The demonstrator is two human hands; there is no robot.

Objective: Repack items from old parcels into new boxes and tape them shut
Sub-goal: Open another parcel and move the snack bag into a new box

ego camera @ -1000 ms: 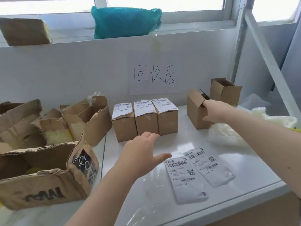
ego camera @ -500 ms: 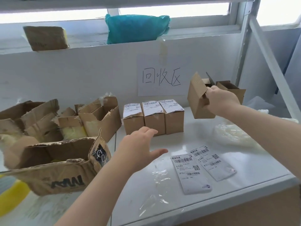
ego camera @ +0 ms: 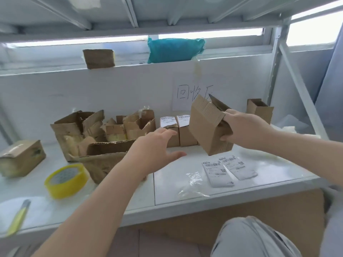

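A knife with a yellow handle lies at the far left of the shelf, and behind it sits a taped parcel. Just right of them rests a yellow tape roll, lying flat. Behind the roll is a heap of torn old parcels, their flaps ragged and open. My left hand hovers over the heap's right edge, fingers spread apart and holding nothing. Past it, labelled boxes stand in a row against the back wall. My right hand holds a new box tilted above the shelf, fingers clamped on its open end. Below it two labels lie flat, side by side. Another open box stands upright at the far right.
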